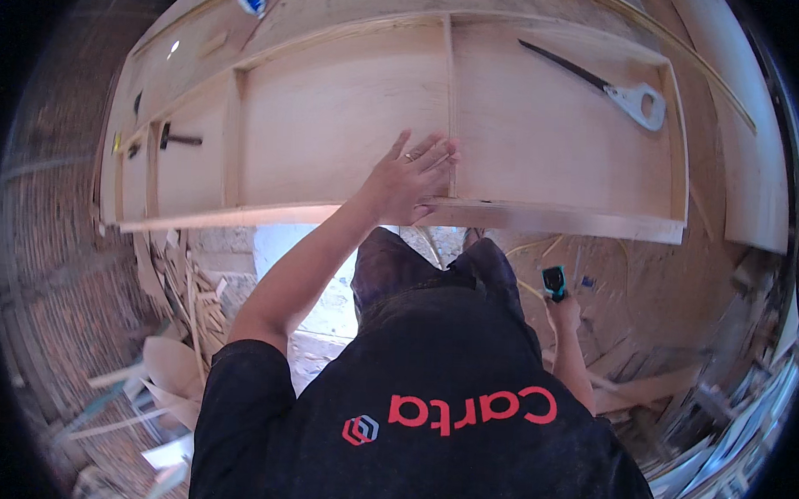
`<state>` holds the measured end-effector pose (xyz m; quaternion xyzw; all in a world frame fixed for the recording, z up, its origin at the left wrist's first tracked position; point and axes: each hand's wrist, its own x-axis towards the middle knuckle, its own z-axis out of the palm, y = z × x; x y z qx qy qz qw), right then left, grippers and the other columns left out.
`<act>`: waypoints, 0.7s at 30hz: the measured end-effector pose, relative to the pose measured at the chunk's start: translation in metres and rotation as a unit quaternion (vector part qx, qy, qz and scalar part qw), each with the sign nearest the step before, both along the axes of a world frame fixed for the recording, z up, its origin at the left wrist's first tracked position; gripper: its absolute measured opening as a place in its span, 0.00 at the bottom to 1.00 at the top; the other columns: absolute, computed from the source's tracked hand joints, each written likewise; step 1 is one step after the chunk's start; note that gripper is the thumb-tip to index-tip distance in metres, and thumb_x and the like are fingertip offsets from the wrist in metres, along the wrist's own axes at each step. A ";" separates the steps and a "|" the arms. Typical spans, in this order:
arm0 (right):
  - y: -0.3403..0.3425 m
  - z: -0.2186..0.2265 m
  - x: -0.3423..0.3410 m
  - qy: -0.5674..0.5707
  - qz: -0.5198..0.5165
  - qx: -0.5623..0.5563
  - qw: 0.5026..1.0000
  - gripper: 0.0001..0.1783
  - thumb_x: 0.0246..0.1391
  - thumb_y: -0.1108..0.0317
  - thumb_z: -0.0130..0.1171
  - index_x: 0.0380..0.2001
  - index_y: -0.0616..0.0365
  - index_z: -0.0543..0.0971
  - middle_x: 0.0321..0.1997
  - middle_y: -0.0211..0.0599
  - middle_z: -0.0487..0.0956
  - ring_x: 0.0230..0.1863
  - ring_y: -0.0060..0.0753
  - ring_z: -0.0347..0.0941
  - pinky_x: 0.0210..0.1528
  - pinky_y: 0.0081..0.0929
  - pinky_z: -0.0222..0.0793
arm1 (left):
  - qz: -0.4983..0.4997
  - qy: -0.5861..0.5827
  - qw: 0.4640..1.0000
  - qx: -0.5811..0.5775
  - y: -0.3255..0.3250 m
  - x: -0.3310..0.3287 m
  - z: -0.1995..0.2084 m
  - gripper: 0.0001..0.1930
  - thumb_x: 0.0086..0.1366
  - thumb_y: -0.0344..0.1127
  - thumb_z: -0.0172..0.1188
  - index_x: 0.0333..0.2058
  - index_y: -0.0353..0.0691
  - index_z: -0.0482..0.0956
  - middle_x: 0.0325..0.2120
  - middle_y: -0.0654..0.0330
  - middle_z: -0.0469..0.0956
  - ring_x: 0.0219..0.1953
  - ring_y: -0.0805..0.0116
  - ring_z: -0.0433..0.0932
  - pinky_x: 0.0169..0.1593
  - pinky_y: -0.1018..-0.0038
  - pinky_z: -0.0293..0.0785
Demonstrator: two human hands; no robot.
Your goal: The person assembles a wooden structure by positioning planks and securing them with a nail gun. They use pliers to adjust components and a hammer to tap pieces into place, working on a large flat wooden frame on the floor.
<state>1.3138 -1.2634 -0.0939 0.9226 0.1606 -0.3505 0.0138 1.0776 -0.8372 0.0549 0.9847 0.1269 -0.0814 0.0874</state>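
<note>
My left hand reaches over the near edge of a long, shallow wooden frame with a plywood back. Its fingers are spread and slightly blurred, beside or on the thin upright divider; whether they touch it I cannot tell. Low at my right side, away from the frame, my right hand is closed round a teal-and-black power tool, whose exact kind does not show. A handsaw with a pale handle lies in the frame's right compartment. Further left, a hammer rests in another compartment.
Wood offcuts are heaped on the floor at left. A yellow hose runs across the floor near the power tool. Beyond the frame lies a blue-and-white packet. More boards and scraps are piled at lower right.
</note>
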 end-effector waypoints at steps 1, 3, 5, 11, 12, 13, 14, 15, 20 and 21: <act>0.005 0.002 -0.010 -0.009 -0.017 0.016 1.000 0.29 0.50 0.48 0.70 0.50 0.55 0.81 0.46 0.57 0.84 0.50 0.62 0.80 0.51 0.54 0.76 | -0.007 -0.031 0.999 0.003 0.001 0.000 -0.002 0.50 0.54 0.54 0.70 0.73 0.48 0.60 0.77 0.61 0.49 0.79 0.57 0.44 0.77 0.40 0.32; 0.010 0.007 -0.033 -0.018 -0.042 0.041 0.998 0.28 0.50 0.48 0.71 0.49 0.55 0.82 0.43 0.57 0.84 0.49 0.63 0.81 0.50 0.54 0.76 | -0.015 -0.064 0.998 -0.007 0.003 -0.001 -0.005 0.48 0.52 0.53 0.71 0.71 0.47 0.64 0.77 0.61 0.51 0.79 0.57 0.45 0.75 0.35 0.30; 0.016 0.011 -0.062 -0.030 -0.086 0.059 0.994 0.27 0.50 0.48 0.71 0.47 0.57 0.82 0.42 0.58 0.84 0.48 0.63 0.81 0.49 0.53 0.76 | -0.013 -0.084 0.996 -0.031 0.006 -0.003 -0.010 0.48 0.50 0.50 0.72 0.70 0.45 0.66 0.76 0.60 0.52 0.79 0.56 0.44 0.74 0.31 0.28; 0.041 0.052 -0.191 -0.147 -0.358 0.123 0.914 0.24 0.53 0.50 0.72 0.39 0.62 0.83 0.31 0.52 0.85 0.34 0.56 0.84 0.36 0.46 0.78 | -0.040 -0.128 0.989 -0.068 0.011 -0.009 -0.027 0.49 0.51 0.50 0.71 0.71 0.42 0.63 0.76 0.56 0.53 0.79 0.48 0.42 0.70 0.25 0.26; 0.048 0.067 -0.212 -0.128 -0.416 0.194 0.879 0.21 0.54 0.52 0.71 0.38 0.61 0.83 0.28 0.46 0.83 0.29 0.49 0.82 0.32 0.42 0.75 | -0.043 -0.138 0.987 -0.069 0.012 -0.008 -0.030 0.49 0.52 0.51 0.70 0.72 0.41 0.62 0.76 0.55 0.52 0.79 0.47 0.41 0.70 0.24 0.26; 0.056 0.083 -0.231 -0.102 -0.479 0.258 0.833 0.18 0.56 0.54 0.70 0.36 0.60 0.82 0.25 0.41 0.82 0.24 0.41 0.79 0.27 0.38 0.73 | -0.045 -0.153 0.985 -0.071 0.012 -0.007 -0.032 0.49 0.54 0.52 0.69 0.72 0.41 0.61 0.76 0.54 0.51 0.79 0.46 0.41 0.69 0.24 0.27; 0.065 0.101 -0.250 -0.075 -0.533 0.321 0.779 0.15 0.58 0.57 0.69 0.35 0.58 0.82 0.22 0.36 0.80 0.19 0.33 0.77 0.23 0.34 0.71 | -0.052 -0.146 0.986 -0.064 0.012 -0.010 -0.033 0.49 0.55 0.52 0.68 0.72 0.41 0.60 0.76 0.54 0.50 0.79 0.46 0.41 0.69 0.23 0.28; 0.076 0.117 -0.263 -0.086 -0.541 0.360 0.755 0.13 0.60 0.58 0.68 0.35 0.57 0.81 0.20 0.32 0.77 0.18 0.29 0.74 0.21 0.31 0.69 | -0.057 -0.146 0.986 -0.054 0.014 -0.010 -0.034 0.48 0.55 0.52 0.68 0.72 0.41 0.60 0.76 0.55 0.50 0.79 0.46 0.42 0.69 0.23 0.30; 0.115 0.179 -0.291 -0.094 -0.551 0.489 0.669 0.10 0.60 0.63 0.68 0.34 0.55 0.78 0.17 0.26 0.72 0.14 0.22 0.68 0.18 0.25 0.65 | -0.069 -0.104 0.992 -0.025 0.016 -0.005 -0.031 0.48 0.57 0.53 0.66 0.73 0.39 0.58 0.77 0.56 0.47 0.79 0.49 0.42 0.69 0.23 0.33; 0.122 0.182 -0.288 -0.088 -0.549 0.496 0.667 0.10 0.60 0.63 0.68 0.34 0.55 0.78 0.17 0.26 0.72 0.14 0.22 0.68 0.17 0.25 0.65 | -0.070 -0.095 0.993 -0.024 0.017 -0.004 -0.031 0.48 0.57 0.53 0.65 0.73 0.39 0.58 0.77 0.56 0.47 0.79 0.49 0.42 0.69 0.23 0.33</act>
